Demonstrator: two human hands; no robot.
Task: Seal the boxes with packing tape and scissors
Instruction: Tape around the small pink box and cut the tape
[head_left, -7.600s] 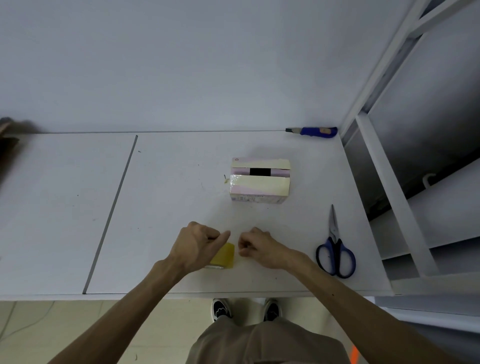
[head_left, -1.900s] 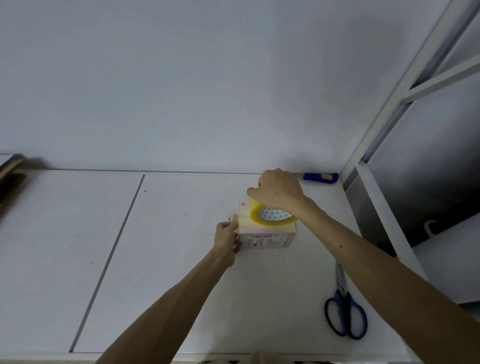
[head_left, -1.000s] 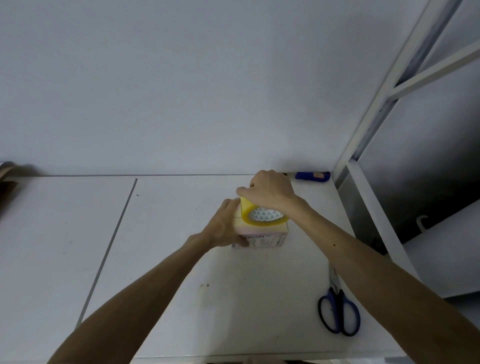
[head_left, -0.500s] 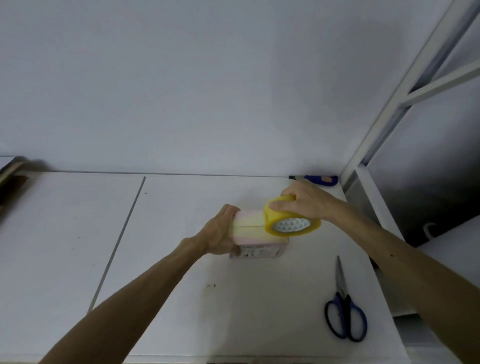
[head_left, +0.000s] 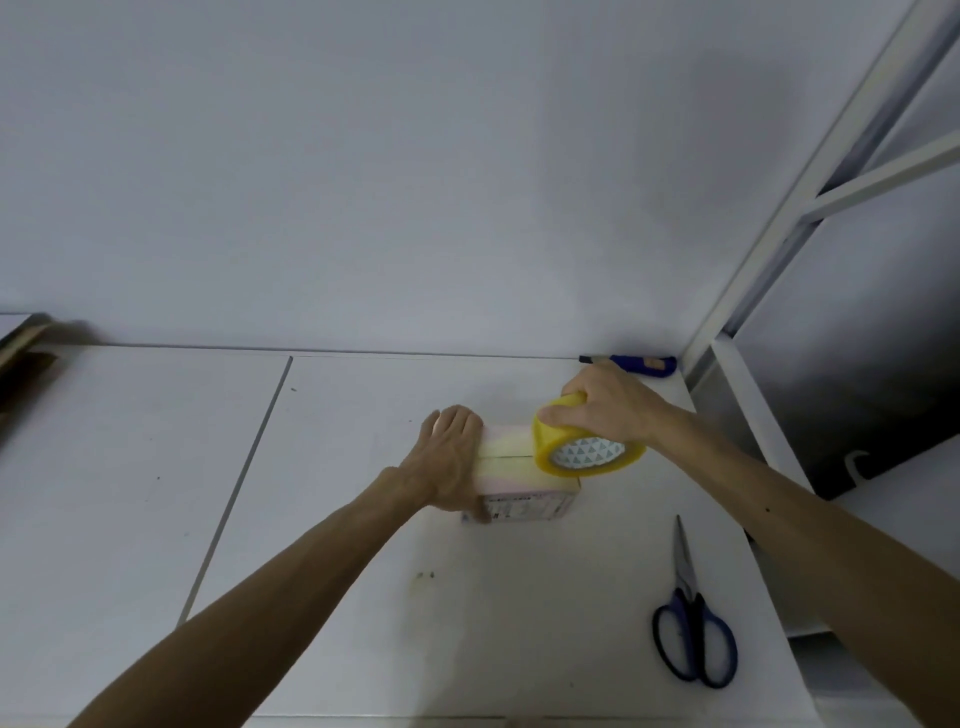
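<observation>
Rightward travel of the packing tape roll (head_left: 589, 451) marks the change from one second earlier: it then sat over the left half of the small cardboard box (head_left: 524, 506) and now stands on edge at the box's right end. The right hand (head_left: 608, 410) grips the roll from above, fingers curled over its rim. The left hand (head_left: 452, 462) lies on the left end of the box top, fingers nearly straight and together, thumb down on the front face. A yellowish tape strip (head_left: 506, 447) spans the top between left hand and roll. Box flaps are closed; contents hidden. The box rests on the white table (head_left: 156, 467), toward its back right. Blue-handled scissors (head_left: 687, 577) lie closed at the right front, well apart from the box. A blue utility knife (head_left: 641, 365) lies at the back edge, just behind the right hand.
</observation>
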